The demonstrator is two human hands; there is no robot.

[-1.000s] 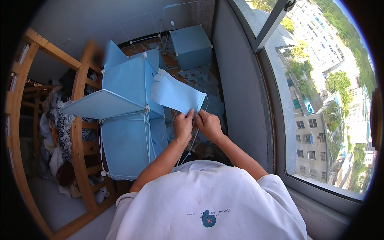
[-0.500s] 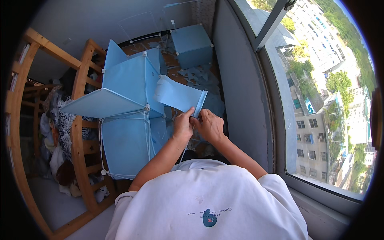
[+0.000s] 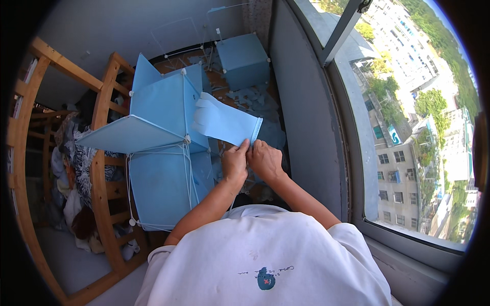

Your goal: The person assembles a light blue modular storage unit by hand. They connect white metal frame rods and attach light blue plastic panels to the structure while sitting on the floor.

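By me, the left hand (image 3: 236,163) pinches the blue sheet (image 3: 229,122) by 1 edge, near the boxes (image 3: 158,99); the right hand (image 3: 266,160) curls there, knuckles hiding what it grasps. Far end's torn already; the held edge seems left.

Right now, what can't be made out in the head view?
All in the head view:
Blue sheet: lower-right corner, covered by left hand and right hand.
Right hand's grip: hidden by its own curled fingers.
Cloth pile: partly hidden by wooden posts.
Floor scraps: overlapping, too small to count.
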